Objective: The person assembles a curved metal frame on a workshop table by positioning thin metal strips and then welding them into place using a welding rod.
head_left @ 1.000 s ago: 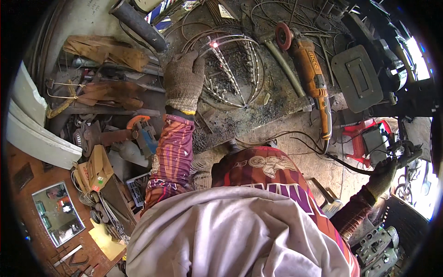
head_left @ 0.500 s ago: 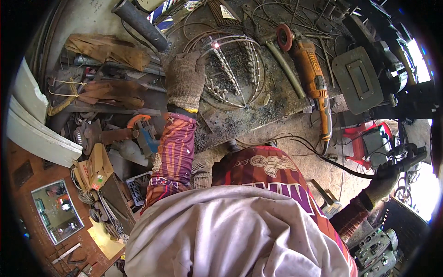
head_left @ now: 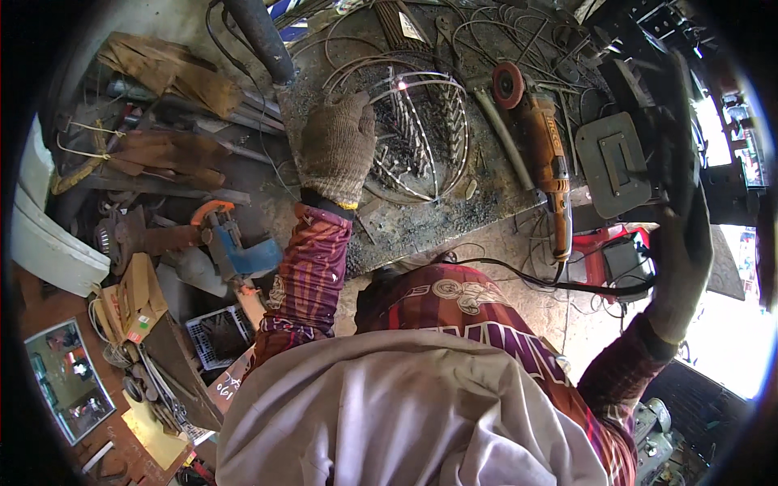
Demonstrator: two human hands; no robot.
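My left hand [head_left: 336,146], in a knitted work glove, is closed at the left edge of a round frame of bent metal rods [head_left: 435,174], gripping it there. The fingertips are turned away from view. A small glowing spot shows near the frame's top, and ridged, leaf-like strips [head_left: 412,134] run inside it. On the far right my gloved right hand [head_left: 682,275] is wrapped round a dark welding electrode holder [head_left: 685,178], raised upright and smeared by motion. A thick black cable [head_left: 583,287] runs to that hand.
An orange angle grinder [head_left: 547,146] lies right of the frame beside a metal pipe [head_left: 506,134]. Farther right is a welding mask-like flat plate [head_left: 613,166]. A red stool [head_left: 592,247] stands below the table [head_left: 397,251]. Rusty clamps and tools [head_left: 231,239] crowd the left.
My right hand has risen with the electrode holder, which has swung from slanting rightward to upright. The view has shifted slightly; my left hand keeps its grip on the frame.
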